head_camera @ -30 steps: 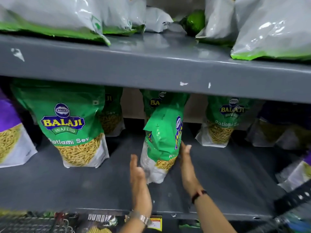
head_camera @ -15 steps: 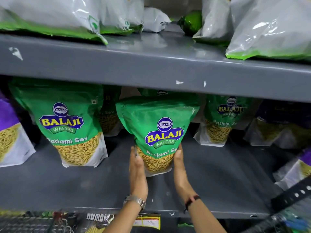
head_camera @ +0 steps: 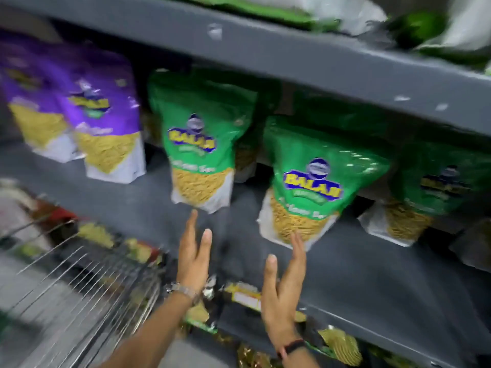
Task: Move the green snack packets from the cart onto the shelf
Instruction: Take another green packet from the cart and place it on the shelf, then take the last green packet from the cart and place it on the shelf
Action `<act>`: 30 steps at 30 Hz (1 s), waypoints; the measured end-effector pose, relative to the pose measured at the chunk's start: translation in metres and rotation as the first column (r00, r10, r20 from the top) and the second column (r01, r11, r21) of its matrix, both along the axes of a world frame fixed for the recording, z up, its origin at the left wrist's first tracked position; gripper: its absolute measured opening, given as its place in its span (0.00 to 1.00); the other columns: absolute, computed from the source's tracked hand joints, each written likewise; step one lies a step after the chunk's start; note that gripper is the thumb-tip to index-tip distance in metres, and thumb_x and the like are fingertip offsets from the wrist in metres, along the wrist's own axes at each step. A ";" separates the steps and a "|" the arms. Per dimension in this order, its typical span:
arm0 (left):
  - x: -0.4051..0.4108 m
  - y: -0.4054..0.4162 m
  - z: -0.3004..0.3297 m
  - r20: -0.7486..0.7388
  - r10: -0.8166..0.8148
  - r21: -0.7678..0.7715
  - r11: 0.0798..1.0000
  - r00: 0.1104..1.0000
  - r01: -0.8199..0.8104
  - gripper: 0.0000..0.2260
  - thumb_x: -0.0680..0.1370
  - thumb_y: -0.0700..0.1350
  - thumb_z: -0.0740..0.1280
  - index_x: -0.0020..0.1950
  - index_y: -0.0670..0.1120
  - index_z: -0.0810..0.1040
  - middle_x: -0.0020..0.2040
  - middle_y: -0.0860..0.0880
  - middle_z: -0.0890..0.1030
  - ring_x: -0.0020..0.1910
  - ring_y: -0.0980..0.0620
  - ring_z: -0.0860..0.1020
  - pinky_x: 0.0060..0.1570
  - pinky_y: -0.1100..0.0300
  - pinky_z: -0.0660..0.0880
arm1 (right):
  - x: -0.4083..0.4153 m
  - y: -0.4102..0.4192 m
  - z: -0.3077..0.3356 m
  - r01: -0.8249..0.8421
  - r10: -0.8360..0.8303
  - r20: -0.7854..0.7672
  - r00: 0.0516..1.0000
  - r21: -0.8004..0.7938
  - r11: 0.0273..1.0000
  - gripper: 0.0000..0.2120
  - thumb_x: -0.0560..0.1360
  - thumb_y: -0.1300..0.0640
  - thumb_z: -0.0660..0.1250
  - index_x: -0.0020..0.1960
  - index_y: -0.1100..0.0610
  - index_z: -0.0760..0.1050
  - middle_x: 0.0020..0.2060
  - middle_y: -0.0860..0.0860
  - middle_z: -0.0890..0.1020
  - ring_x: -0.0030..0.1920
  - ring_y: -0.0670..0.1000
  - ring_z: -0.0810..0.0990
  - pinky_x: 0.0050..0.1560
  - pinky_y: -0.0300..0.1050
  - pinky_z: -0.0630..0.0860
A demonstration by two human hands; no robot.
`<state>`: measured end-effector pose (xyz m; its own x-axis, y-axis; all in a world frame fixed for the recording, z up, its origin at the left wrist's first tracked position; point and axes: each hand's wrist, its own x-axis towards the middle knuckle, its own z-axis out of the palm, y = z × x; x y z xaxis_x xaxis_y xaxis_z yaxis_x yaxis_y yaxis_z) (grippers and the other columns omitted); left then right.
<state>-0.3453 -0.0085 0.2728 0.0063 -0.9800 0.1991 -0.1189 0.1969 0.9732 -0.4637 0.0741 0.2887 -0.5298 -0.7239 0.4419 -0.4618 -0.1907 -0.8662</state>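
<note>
The frame is motion-blurred. A green Balaji snack packet (head_camera: 316, 179) stands upright on the grey shelf (head_camera: 358, 274), facing me. Another green packet (head_camera: 198, 144) stands to its left and a third (head_camera: 435, 192) to its right, further back. My left hand (head_camera: 192, 254) is open, fingers spread, just below the left green packet and holding nothing. My right hand (head_camera: 283, 290) is also open, its fingertips at the bottom edge of the middle packet; contact is unclear. The wire cart (head_camera: 77, 296) is at the lower left.
Purple Balaji packets (head_camera: 103, 128) stand at the shelf's left end. The upper grey shelf (head_camera: 305, 59) overhangs closely and carries white-and-green bags. Yellow price tags and more packets show below the shelf's front edge.
Both hands have let go of the middle green packet and drawn back toward me; it now stands on its own. My view has swung left and down, bringing the cart in.
</note>
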 end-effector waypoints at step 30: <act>0.426 0.035 -0.248 0.353 0.609 0.558 0.473 0.710 -0.682 0.25 0.62 0.36 0.75 0.56 0.35 0.71 0.55 0.35 0.77 0.52 0.43 0.74 0.48 0.58 0.69 | 0.425 -0.159 -0.247 -0.580 0.979 0.064 0.192 0.812 0.060 0.26 0.67 0.65 0.70 0.63 0.61 0.66 0.61 0.59 0.72 0.61 0.57 0.72 0.61 0.47 0.69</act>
<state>0.0803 0.0269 0.0251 0.7075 -0.5863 -0.3946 -0.0509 -0.5992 0.7990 -0.0382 -0.0853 0.0414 0.6682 -0.6477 -0.3660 -0.6637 -0.2968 -0.6866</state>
